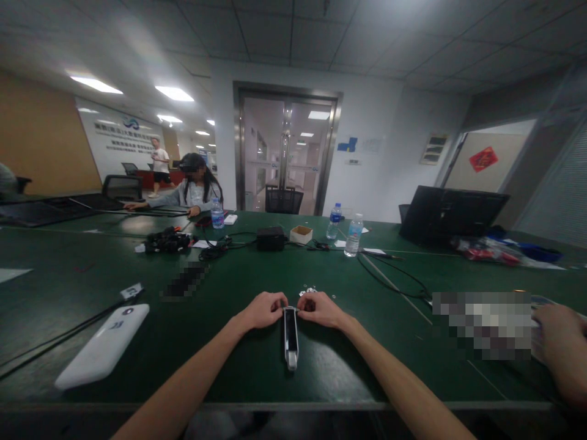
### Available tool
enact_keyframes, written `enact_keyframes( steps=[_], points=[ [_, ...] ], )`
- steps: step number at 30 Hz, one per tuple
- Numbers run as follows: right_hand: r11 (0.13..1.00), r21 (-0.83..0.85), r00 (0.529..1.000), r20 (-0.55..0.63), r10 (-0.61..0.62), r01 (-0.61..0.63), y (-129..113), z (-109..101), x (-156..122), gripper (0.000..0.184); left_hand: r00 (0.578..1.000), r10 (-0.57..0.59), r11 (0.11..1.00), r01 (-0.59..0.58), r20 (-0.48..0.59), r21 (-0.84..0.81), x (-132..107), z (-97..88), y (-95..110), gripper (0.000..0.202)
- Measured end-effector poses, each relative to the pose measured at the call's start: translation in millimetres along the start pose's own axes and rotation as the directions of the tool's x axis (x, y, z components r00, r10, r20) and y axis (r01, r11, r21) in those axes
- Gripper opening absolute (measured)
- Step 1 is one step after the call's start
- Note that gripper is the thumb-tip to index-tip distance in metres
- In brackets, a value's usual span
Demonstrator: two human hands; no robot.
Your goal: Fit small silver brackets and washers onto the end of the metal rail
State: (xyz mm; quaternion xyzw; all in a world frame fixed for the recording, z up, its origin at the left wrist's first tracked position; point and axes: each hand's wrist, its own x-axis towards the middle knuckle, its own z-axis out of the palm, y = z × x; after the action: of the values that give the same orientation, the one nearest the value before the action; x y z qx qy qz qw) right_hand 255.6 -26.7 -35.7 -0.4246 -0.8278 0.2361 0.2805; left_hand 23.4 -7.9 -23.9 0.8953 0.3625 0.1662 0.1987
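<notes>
We see an office: a lettered wall sign (128,139), glass double doors (285,156), black chairs (121,187), and a monitor (452,215) standing on our long green table (330,370).

Left hand (263,310) and right hand (322,309) at far end of slim device (290,335), green table (247,379); white bits (308,291) beyond.

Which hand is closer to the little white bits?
Right. The right hand is just this side of the little white bits; the left hand is farther off, to their left.
</notes>
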Motion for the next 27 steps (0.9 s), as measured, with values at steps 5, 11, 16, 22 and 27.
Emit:
enact_keyframes(
  steps=[5, 11, 16, 22, 27],
  points=[
    [1.000, -0.009, 1.000, -0.005, 0.009, -0.009, -0.1, 0.4, 0.0, 0.009, 1.000, 0.006, 1.000, -0.006, -0.002, 0.002, 0.0, 0.3, -0.7, 0.018],
    [1.000, -0.008, 1.000, -0.007, 0.011, -0.011, -0.4, 0.5, -0.4, 0.011, 1.000, 0.005, 1.000, -0.005, -0.001, -0.002, 0.5, 0.4, 0.3, 0.018],
    [1.000, -0.005, 1.000, 0.001, 0.016, -0.016, -2.3, -0.8, -0.7, 0.010, 1.000, 0.006, 1.000, -0.006, -0.001, -0.005, 0.4, 0.0, 0.4, 0.018],
    [1.000, -0.008, 1.000, 0.004, 0.006, -0.006, -2.8, -1.3, -1.4, 0.010, 1.000, -0.002, 1.000, 0.002, 0.008, -0.005, -0.6, -1.0, 2.0, 0.018],
    [1.000, -0.015, 1.000, -0.003, 0.006, -0.006, -1.4, 0.2, -0.9, 0.010, 1.000, -0.004, 1.000, 0.004, 0.008, 0.000, 0.1, -0.9, 1.8, 0.016]
  ],
)
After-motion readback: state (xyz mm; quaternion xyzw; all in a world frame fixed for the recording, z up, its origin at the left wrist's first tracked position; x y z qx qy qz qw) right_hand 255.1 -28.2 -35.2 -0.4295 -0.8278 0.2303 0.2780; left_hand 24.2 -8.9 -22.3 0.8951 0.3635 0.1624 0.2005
